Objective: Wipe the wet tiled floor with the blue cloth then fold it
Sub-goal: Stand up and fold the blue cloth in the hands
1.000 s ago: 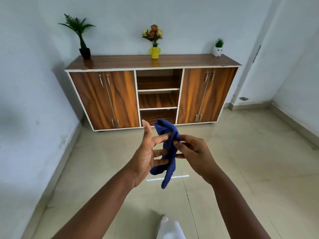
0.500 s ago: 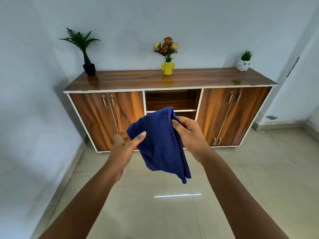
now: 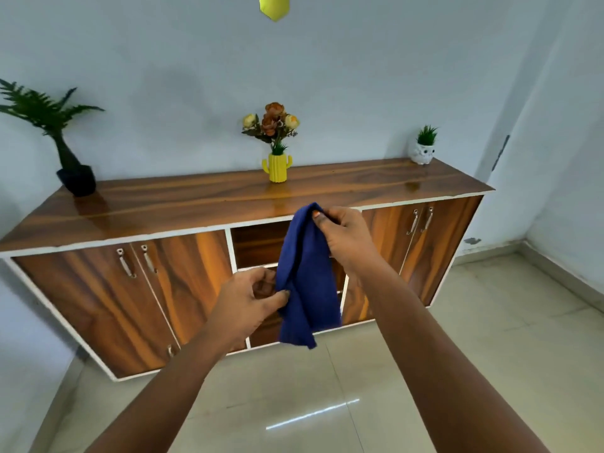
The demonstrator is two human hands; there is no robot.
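The blue cloth (image 3: 307,276) hangs in the air in front of the cabinet, folded lengthwise into a narrow strip. My right hand (image 3: 343,233) pinches its top end between thumb and fingers. Lower down, my left hand (image 3: 248,302) pinches the cloth's left edge near its middle. The bottom end of the cloth dangles free above the beige tiled floor (image 3: 425,371), which shows a bright streak of reflected light.
A long wooden cabinet (image 3: 170,204) stands against the back wall, close ahead. On it are a dark potted fern (image 3: 65,152), a yellow vase of flowers (image 3: 277,152) and a small white owl pot (image 3: 423,148). Walls close in on both sides.
The view has risen and neared the cabinet. The cloth went from a spread sheet to a narrow hanging strip; my right hand lifted its top, my left dropped to its side edge.
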